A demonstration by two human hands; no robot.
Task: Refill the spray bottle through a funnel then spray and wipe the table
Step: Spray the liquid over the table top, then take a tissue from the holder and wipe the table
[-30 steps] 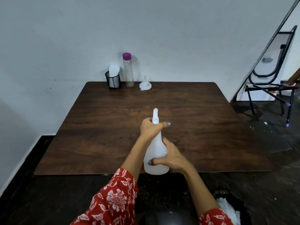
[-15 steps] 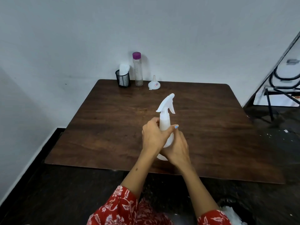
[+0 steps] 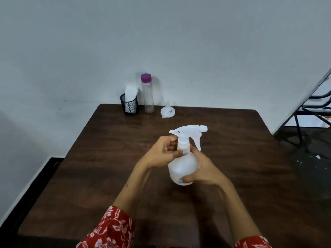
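A white spray bottle (image 3: 181,166) stands upright over the middle of the dark wooden table (image 3: 241,176), its trigger head pointing right. My right hand (image 3: 200,171) wraps the bottle's round body from the right. My left hand (image 3: 165,153) grips the neck collar just under the spray head. At the table's far edge lie a small white funnel (image 3: 167,110), mouth down, and a tall clear bottle with a purple cap (image 3: 147,93). A black mesh cup (image 3: 130,105) beside it holds a folded white cloth (image 3: 130,93).
The table stands against a white wall. A black metal chair frame (image 3: 311,111) stands to the right on a dark floor. Small white scraps (image 3: 317,156) lie on the floor near it.
The spray bottle has moved from the table's near edge to over its middle, and its head has turned to point right. My left hand shifted from the top to the neck collar.
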